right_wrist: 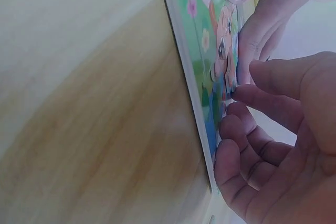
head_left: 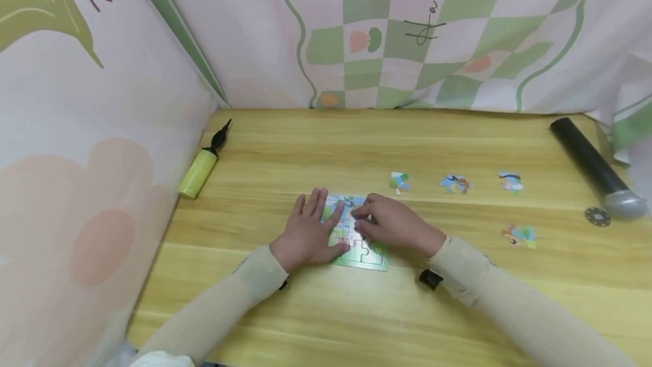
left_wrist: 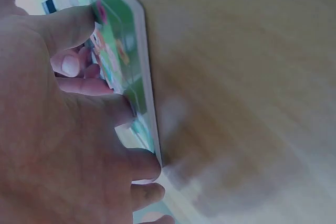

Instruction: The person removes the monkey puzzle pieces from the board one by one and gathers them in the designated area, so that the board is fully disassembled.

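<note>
A small jigsaw puzzle board (head_left: 376, 263) with a green border and a cartoon picture lies flat on the table. My left hand (head_left: 308, 234) rests across its left side with fingers spread, and the thumb lies on the picture. Over the board's right side is my right hand (head_left: 389, 222), its fingers bent. In the right wrist view, the right index fingertip (right_wrist: 240, 93) touches a puzzle piece (right_wrist: 229, 72) with a slightly raised edge, while the thumb stays apart from it. Both hands hide part of the picture.
Loose puzzle pieces lie beyond and right of the board: one green and blue (head_left: 399, 182), one with brown (head_left: 456, 183), one with a dark stripe (head_left: 511, 182), one nearer (head_left: 519, 237). A yellow hand pump (head_left: 200, 171) lies left; a microphone (head_left: 591, 160) and black disc (head_left: 597, 217) lie right.
</note>
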### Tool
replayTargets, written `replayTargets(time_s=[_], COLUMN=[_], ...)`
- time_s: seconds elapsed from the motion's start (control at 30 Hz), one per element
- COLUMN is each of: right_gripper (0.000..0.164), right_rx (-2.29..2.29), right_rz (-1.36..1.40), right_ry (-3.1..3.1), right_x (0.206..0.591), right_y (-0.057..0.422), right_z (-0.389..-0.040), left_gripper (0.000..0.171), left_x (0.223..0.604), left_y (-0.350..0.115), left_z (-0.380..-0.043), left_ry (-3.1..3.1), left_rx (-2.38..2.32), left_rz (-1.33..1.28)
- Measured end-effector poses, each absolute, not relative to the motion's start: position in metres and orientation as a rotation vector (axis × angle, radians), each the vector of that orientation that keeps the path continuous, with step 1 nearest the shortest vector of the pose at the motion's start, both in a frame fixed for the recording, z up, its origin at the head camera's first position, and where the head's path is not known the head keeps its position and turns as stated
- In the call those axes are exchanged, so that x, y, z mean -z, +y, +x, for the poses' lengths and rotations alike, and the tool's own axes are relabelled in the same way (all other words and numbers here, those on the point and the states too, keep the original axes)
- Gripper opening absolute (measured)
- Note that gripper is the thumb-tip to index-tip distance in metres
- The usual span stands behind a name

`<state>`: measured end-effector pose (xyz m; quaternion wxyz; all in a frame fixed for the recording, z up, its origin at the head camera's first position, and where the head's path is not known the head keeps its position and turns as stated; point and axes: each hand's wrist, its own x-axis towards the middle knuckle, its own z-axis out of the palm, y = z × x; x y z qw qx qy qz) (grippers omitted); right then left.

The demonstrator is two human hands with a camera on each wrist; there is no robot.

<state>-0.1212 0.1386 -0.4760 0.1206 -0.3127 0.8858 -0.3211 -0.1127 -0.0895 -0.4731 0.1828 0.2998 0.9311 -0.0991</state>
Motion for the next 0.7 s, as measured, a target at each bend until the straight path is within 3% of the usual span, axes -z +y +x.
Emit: replayTargets(time_s=[0.7], right_gripper=[0.030], right_rx=[1.005], right_rz=[-0.892], right_ry=[2.575], right_x=[0.4696], right_y=[0.1369], right_z=[-0.1187], left_gripper=[0.091], left_x=[0.4737], left_y=[-0.0875], left_z=[-0.1134], left_ry=[2.616], left_rx=[0.289], left_rz=[0.797])
